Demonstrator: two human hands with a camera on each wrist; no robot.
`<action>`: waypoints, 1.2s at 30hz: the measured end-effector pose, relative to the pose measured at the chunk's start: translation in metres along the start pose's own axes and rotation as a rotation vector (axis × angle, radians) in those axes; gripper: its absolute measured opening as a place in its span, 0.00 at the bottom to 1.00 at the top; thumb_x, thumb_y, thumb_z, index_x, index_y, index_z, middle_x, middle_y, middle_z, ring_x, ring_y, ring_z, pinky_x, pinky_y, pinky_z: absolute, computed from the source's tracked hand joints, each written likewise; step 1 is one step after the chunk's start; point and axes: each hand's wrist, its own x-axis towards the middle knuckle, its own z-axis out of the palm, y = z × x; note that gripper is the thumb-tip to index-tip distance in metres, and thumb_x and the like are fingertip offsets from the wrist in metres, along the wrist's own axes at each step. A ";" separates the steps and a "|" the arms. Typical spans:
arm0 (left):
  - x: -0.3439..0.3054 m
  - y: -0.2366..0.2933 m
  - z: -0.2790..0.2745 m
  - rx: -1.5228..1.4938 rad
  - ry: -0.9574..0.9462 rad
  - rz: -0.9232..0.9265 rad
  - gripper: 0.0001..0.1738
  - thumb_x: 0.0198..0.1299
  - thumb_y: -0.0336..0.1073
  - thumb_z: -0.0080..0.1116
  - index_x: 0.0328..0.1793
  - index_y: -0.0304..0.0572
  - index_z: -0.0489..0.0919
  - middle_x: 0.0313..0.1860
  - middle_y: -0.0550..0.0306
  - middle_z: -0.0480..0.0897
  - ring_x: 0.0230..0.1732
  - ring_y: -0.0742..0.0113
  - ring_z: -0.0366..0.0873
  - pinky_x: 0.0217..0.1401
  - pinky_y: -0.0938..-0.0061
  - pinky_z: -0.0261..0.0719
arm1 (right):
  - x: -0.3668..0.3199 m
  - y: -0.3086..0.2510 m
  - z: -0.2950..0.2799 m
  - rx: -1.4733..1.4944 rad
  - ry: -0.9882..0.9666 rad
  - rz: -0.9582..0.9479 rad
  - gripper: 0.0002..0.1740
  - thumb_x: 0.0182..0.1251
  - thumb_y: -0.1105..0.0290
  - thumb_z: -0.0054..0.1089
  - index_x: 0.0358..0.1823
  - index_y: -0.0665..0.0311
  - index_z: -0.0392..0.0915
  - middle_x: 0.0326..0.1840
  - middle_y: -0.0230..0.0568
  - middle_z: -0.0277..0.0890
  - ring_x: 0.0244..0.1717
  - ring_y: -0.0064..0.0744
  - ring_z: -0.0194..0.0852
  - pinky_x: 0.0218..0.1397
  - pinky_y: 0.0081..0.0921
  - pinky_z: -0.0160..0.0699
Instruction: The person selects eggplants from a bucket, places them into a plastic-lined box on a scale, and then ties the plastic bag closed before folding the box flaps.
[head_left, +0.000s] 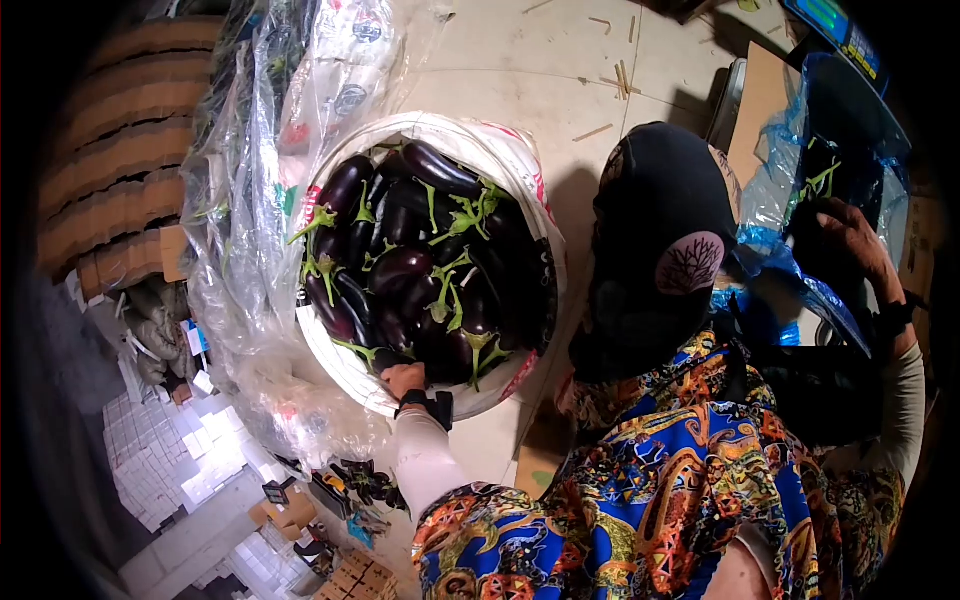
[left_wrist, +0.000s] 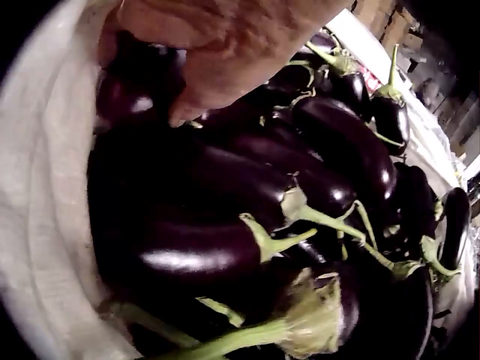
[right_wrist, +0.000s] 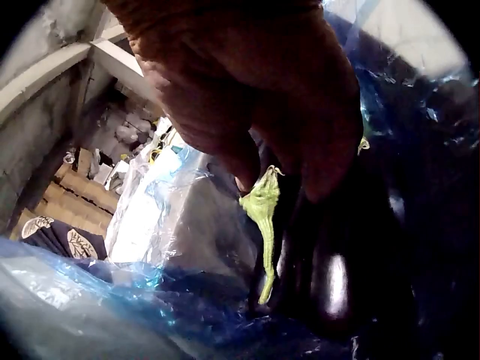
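A white woven sack [head_left: 320,350] with a rolled rim holds many dark purple eggplants [head_left: 405,268] with green stems. At its near side my left hand [head_left: 404,378] reaches inside the rim. In the left wrist view its thumb and fingers grip a glossy eggplant [left_wrist: 124,101] beside the sack wall. Over at the right, my right hand [head_left: 848,235] is at the mouth of a blue plastic bag [head_left: 778,215]. The right wrist view shows its fingers curled round an eggplant, whose green cap [right_wrist: 262,206] points down; the fingers hide part of it. More dark eggplants [right_wrist: 337,285] lie below.
Clear plastic sheeting [head_left: 245,230] lies along the sack's left side, near stacked brown cardboard [head_left: 140,150]. A blue device with a lit display [head_left: 822,15] stands at top right. Dry stem scraps [head_left: 622,82] litter the floor. A dark head covering [head_left: 650,240] fills the middle.
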 end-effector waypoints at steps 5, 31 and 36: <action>-0.013 0.001 0.022 -0.410 0.077 -0.205 0.49 0.41 0.60 0.70 0.54 0.18 0.71 0.54 0.35 0.79 0.55 0.47 0.78 0.59 0.63 0.75 | -0.004 0.009 0.008 0.063 0.050 0.015 0.31 0.70 0.56 0.56 0.65 0.73 0.67 0.57 0.49 0.76 0.58 0.39 0.74 0.62 0.26 0.68; -0.151 0.204 -0.083 -1.882 -0.687 0.278 0.22 0.63 0.46 0.61 0.56 0.38 0.77 0.47 0.53 0.82 0.49 0.59 0.80 0.53 0.66 0.81 | -0.002 0.018 0.002 0.011 -0.001 -0.077 0.22 0.69 0.63 0.56 0.58 0.71 0.73 0.44 0.37 0.77 0.45 0.26 0.72 0.50 0.24 0.71; -0.140 0.199 -0.114 -1.374 -0.272 0.461 0.14 0.65 0.40 0.58 0.48 0.37 0.78 0.34 0.58 0.82 0.34 0.70 0.81 0.31 0.79 0.77 | -0.003 0.034 0.002 0.011 0.008 -0.047 0.18 0.68 0.65 0.55 0.53 0.70 0.74 0.39 0.33 0.75 0.42 0.22 0.69 0.45 0.23 0.69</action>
